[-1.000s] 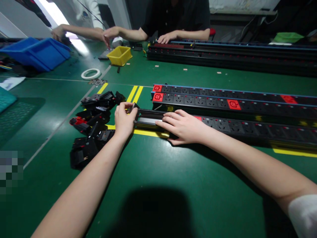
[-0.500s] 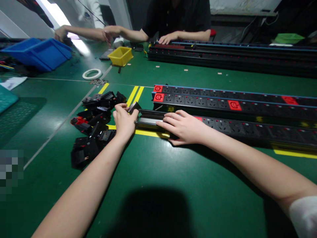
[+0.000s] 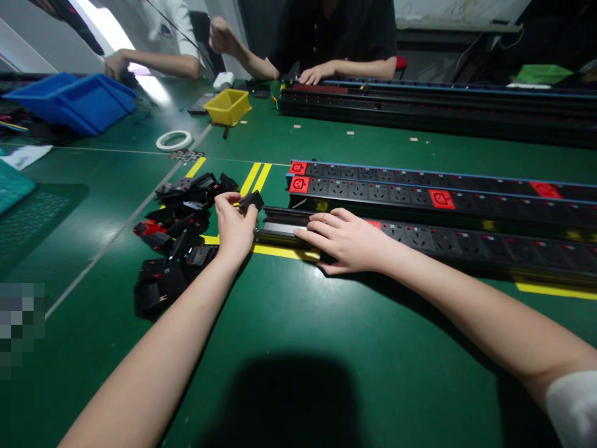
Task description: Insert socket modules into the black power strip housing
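Left hand (image 3: 234, 229) pinches black plastic module (image 3: 252, 201); right hand (image 3: 344, 242) lies spread across power strip (image 3: 445, 241).
Module beside strip's left end, well in from counter's (image 3: 298, 323) far edge; likely light, stiff, best gripped by its sides.

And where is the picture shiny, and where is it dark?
Head view: white glare streaks the green table beside the blue bin; head view: a big dark shadow spreads at the bottom middle, and the upper-right corner looks dim.
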{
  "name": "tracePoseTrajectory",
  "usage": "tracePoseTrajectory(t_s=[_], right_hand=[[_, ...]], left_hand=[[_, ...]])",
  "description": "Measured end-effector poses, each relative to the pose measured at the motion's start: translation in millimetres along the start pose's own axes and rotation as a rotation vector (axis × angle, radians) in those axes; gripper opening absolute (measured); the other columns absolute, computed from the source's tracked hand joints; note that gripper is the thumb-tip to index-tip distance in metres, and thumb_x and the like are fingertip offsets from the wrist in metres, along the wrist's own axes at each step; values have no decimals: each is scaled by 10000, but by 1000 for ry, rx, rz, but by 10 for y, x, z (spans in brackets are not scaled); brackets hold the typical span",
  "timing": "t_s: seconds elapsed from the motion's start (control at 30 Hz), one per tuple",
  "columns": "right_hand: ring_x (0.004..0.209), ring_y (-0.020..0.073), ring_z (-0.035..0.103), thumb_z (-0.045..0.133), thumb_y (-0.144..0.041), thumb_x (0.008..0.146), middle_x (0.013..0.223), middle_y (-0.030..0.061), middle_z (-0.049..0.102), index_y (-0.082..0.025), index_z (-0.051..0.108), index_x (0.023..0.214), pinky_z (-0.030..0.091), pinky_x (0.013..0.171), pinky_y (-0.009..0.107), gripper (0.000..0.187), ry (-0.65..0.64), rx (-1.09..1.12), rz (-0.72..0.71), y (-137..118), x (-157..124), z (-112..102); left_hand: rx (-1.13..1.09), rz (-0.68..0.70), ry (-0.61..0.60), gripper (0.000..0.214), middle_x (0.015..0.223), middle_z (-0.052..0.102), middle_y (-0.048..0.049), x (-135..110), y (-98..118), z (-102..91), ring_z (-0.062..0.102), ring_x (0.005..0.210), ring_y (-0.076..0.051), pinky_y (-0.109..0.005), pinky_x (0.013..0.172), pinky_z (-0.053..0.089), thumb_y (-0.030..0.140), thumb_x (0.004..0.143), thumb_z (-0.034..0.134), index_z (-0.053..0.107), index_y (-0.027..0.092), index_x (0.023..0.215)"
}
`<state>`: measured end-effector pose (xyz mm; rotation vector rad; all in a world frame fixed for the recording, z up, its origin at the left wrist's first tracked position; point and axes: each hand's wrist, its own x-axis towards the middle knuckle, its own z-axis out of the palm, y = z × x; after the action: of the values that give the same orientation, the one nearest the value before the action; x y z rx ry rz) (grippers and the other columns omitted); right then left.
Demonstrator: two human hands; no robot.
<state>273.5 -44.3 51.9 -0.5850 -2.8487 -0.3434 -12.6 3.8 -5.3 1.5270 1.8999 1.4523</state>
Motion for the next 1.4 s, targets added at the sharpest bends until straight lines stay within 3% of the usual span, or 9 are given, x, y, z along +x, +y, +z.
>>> tracePoseTrajectory(t_s=[0.13, 0.33, 0.47, 0.6, 0.7, 0.8, 0.97, 1.2, 1.4], right_hand=[[1280, 340, 586, 582, -460, 1007, 1309, 191, 696, -91, 460, 1571, 398, 985, 448, 685, -1, -1, -2, 3, -2, 11], [1281, 340, 582, 581, -454, 1004, 1301, 193, 698, -93, 466, 1567, 398, 988, 451, 679, 2, 12, 3, 1, -2, 10], [1276, 336, 589, 577, -461, 1006, 1295, 185, 697, -90, 471, 1558, 398, 982, 443, 674, 0, -4, -1, -2, 1, 2], [1275, 335, 590, 581, -460, 1003, 1288, 185, 702, -94, 468, 1556, 392, 986, 439, 673, 6, -7, 1, -4, 3, 0], [1273, 334, 592, 577, -461, 1005, 1285, 183, 703, -93, 472, 1551, 393, 985, 438, 667, 10, -14, -4, -2, 4, 1], [1267, 333, 593, 571, -460, 1008, 1284, 181, 703, -93, 471, 1551, 393, 984, 440, 663, 10, -12, -5, 0, 2, 5], [1277, 336, 588, 580, -466, 1007, 1287, 186, 706, -96, 468, 1555, 391, 986, 439, 671, 10, -5, -3, 2, -1, 9], [1282, 336, 585, 577, -450, 1009, 1296, 188, 703, -96, 466, 1562, 404, 986, 446, 666, -3, 4, -3, 2, -3, 2], [1288, 336, 584, 568, -452, 1014, 1292, 183, 699, -90, 466, 1562, 401, 989, 443, 665, 2, -4, -6, 1, 0, 5]], left_hand=[[10, 25, -21, 347, 1138, 575, -70, -10, 9, -26, 616, 1047, -240, -433, 1039, 523, 156, 751, 718, 574, 246, 1053], [-135, -26, 53, 440, 1171, 599, -48, 22, -1, -9, 634, 894, -161, -354, 934, 561, 146, 699, 729, 564, 230, 1098], [-240, -2, 128, 371, 1099, 633, -30, 40, 42, 13, 636, 922, -152, -303, 902, 548, 169, 744, 716, 559, 222, 1076], [-309, 31, 94, 350, 1108, 632, -40, 36, 84, 35, 648, 973, -159, -283, 889, 549, 164, 776, 705, 566, 227, 1091], [-371, 47, 125, 436, 1172, 623, -59, 49, 50, 55, 651, 1099, -169, -281, 954, 539, 150, 790, 708, 520, 246, 1171], [-418, 3, 132, 400, 1156, 622, -63, 82, -29, 75, 663, 1061, -167, -293, 968, 548, 209, 845, 713, 486, 253, 1172], [-400, -40, 151, 249, 1096, 638, -60, 107, -78, 79, 672, 963, -163, -302, 940, 578, 302, 922, 649, 565, 223, 1143], [-251, 16, 118, 309, 1318, 703, -105, 60, 50, 16, 677, 1246, -198, -333, 1140, 518, 319, 1006, 537, 651, 207, 1271], [-203, 14, 96, 344, 1312, 732, -116, 57, 14, 18, 686, 1246, -215, -350, 1154, 504, 365, 1002, 557, 685, 179, 1262]])
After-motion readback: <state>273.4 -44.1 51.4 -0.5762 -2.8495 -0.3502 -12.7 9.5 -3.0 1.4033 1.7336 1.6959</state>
